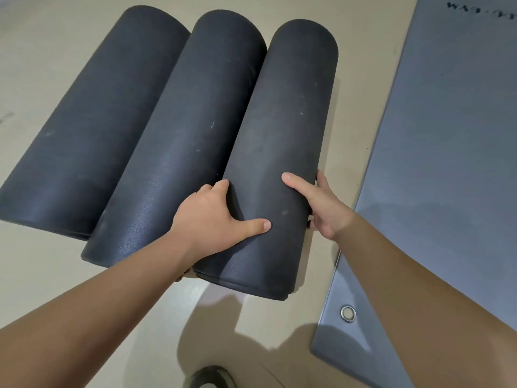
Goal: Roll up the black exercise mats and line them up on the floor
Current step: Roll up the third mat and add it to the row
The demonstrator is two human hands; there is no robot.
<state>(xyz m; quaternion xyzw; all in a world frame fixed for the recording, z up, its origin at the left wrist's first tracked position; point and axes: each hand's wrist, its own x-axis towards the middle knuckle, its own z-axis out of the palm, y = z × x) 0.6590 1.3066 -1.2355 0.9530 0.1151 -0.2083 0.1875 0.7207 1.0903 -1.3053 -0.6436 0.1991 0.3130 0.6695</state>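
Three rolled black exercise mats lie side by side on the beige floor, touching one another: a left roll (84,130), a middle roll (179,152) and a right roll (282,130). My left hand (215,217) grips the right roll's left side near its near end, fingers tucked into the gap beside the middle roll, thumb across the top. My right hand (321,205) holds the same roll's right side, thumb on top, fingers curled round its far flank.
A flat grey mat (447,163) with a metal eyelet (348,314) at its near corner lies on the floor to the right, close to the right roll. A shoe tip (209,378) shows at the bottom edge. Bare beige floor (56,261) lies to the left.
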